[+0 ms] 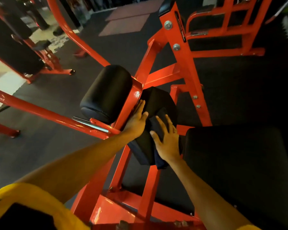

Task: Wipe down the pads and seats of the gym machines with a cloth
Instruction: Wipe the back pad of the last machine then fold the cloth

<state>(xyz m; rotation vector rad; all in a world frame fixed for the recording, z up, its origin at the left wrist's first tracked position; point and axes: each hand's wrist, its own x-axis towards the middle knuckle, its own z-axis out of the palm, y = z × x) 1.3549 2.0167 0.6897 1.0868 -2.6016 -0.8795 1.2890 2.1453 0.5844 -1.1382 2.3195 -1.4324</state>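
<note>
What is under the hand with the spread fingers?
A dark cloth lies under the right hand, pressed onto the black pad. Cloth edges stick out by the fingers and wrist; whatever sits beneath the palm is covered.

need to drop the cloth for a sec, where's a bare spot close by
The wide black seat right of the right hand is bare. The roller pad, left of the red frame bar, is free too. Crowded: the small pad, with the left hand and the cloth on it.

One head-worn wide-angle camera looked steeply down and forward from close above the red gym machine [186, 67], with the dark floor [60, 100] stretching far beyond.
</note>
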